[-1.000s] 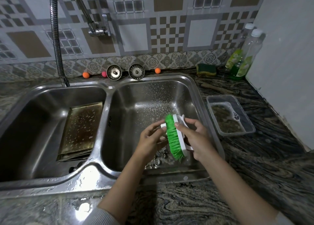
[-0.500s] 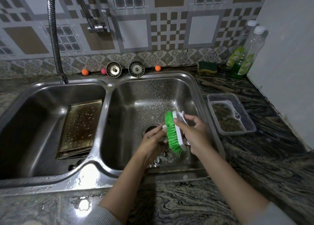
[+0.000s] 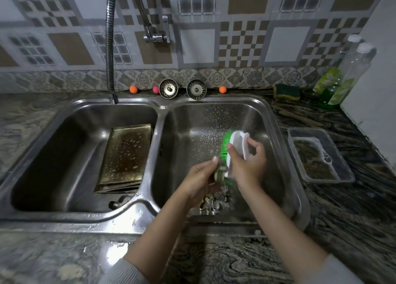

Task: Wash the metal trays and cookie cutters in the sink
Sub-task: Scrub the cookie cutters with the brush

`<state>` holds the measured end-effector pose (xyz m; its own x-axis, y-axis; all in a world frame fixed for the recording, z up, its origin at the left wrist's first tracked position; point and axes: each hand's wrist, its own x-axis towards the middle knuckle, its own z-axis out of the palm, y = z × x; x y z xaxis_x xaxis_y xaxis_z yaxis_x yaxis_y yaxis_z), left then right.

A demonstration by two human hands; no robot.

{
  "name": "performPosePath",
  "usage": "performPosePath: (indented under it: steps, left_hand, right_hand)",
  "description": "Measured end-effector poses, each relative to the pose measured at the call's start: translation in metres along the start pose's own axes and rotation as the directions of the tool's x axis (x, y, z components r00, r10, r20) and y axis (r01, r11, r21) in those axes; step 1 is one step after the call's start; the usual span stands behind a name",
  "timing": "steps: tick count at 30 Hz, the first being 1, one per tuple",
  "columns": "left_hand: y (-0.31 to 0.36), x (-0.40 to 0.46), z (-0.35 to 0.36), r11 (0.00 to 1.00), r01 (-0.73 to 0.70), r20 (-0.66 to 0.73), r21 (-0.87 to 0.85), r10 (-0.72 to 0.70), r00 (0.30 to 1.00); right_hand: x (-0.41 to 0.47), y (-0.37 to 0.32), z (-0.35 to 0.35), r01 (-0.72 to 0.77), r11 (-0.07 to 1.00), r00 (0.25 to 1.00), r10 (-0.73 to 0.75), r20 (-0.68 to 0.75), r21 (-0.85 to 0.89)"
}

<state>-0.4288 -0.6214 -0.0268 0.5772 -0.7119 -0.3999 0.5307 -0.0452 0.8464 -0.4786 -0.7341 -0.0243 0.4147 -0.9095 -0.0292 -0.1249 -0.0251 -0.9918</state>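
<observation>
Mid-scrub, the right hand grips a green brush, bristles facing left against the cookie cutter pinched in the left hand, over the sink's right basin.

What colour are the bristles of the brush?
Bright green bristles on a white-backed brush, clearest in the head view.

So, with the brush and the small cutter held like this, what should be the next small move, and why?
Probably turn the cookie cutter a little in the left hand and keep brushing. The right hand presses the green brush against it over the right basin, and more cutters wait below.
</observation>
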Motion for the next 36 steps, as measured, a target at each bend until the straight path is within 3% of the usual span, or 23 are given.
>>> performPosePath:
  steps: [4, 10, 15, 17, 19, 21, 23, 25, 28, 30, 32, 36]
  left_hand:
    - [0.006, -0.007, -0.013, 0.998, -0.041, -0.03, -0.054, 0.039, 0.999]
    - [0.024, -0.016, -0.058, 0.983, -0.066, -0.119, -0.169, 0.047, 0.992]
    - [0.053, -0.038, -0.137, 0.973, -0.134, -0.206, -0.191, 0.093, 0.974]
    - [0.063, -0.05, -0.177, 0.989, -0.115, -0.226, -0.097, 0.09, 0.97]
    - [0.069, -0.061, -0.214, 0.982, -0.025, -0.261, 0.189, 0.074, 0.963]
    - [0.068, -0.064, -0.245, 0.86, 0.094, -0.26, 0.502, 0.047, 0.964]
    - [0.059, -0.059, -0.269, 0.635, 0.198, -0.25, 0.747, -0.009, 0.968]
    - [0.049, -0.051, -0.283, 0.416, 0.293, -0.274, 0.861, -0.106, 0.956]
    - [0.041, -0.044, -0.284, 0.178, 0.339, -0.296, 0.924, -0.233, 0.927]
    - [0.037, -0.04, -0.284, 0.119, 0.341, -0.302, 0.932, -0.262, 0.917]
    - [0.035, -0.035, -0.288, 0.121, 0.356, -0.311, 0.926, -0.29, 0.905]
    - [0.047, -0.033, -0.295, 0.253, 0.414, -0.336, 0.874, -0.302, 0.892]
  right_hand:
    - [-0.012, -0.01, 0.022, -0.054, 0.997, 0.998, 0.057, -0.042, 0.064]
    - [-0.024, -0.021, 0.049, -0.191, 0.96, 0.981, 0.183, 0.059, 0.203]
    - [-0.033, -0.028, 0.064, -0.174, 0.972, 0.976, 0.149, 0.161, 0.156]
    - [-0.039, -0.025, 0.074, -0.165, 0.978, 0.973, 0.14, 0.185, 0.13]
    - [-0.046, -0.02, 0.086, -0.154, 0.984, 0.972, 0.135, 0.194, 0.088]
    - [-0.054, -0.014, 0.096, -0.148, 0.988, 0.97, 0.135, 0.202, 0.049]
    - [-0.061, -0.011, 0.104, -0.151, 0.988, 0.967, 0.144, 0.208, 0.016]
    - [-0.067, -0.008, 0.109, -0.17, 0.985, 0.964, 0.164, 0.209, 0.01]
    - [-0.073, -0.006, 0.112, -0.148, 0.989, 0.971, 0.144, 0.188, 0.004]
    - [-0.074, -0.004, 0.111, -0.133, 0.991, 0.977, 0.132, 0.169, -0.01]
    - [-0.074, -0.001, 0.107, -0.139, 0.99, 0.979, 0.14, 0.146, -0.018]
    - [-0.068, 0.003, 0.093, -0.16, 0.987, 0.982, 0.163, 0.099, -0.034]
